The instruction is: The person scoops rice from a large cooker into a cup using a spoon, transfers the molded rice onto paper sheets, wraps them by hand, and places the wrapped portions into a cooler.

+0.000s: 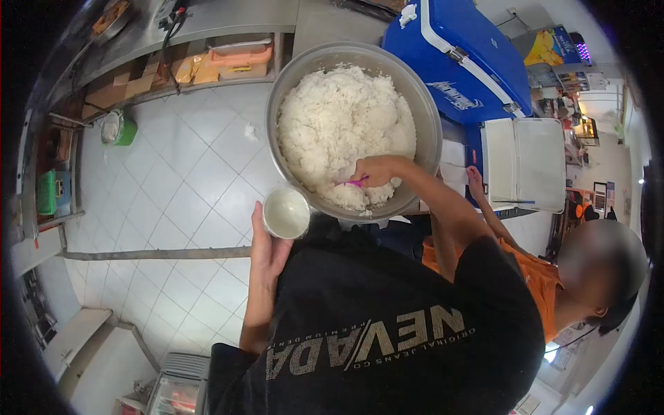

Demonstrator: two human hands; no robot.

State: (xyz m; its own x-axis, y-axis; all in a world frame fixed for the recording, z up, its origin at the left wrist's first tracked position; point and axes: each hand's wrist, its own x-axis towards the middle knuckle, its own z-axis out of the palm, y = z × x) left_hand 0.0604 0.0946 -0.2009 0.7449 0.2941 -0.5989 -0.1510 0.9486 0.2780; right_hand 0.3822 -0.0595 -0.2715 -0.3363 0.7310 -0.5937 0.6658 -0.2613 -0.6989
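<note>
Tiled floor (166,159), pot (429,121) of rice (339,124); left grip (271,249) holding pale bowl (286,214), right grip (380,170) clasping purple utensil (355,182)

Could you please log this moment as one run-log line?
left hand: holds small bowl | right hand: grips purple utensil at rice | rice: heaped in large metal pot

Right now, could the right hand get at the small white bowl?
Probably yes: the left hand holds the small white bowl beside the metal pot, and only the pot's rim seems between, though the right hand holds a purple utensil.
</note>
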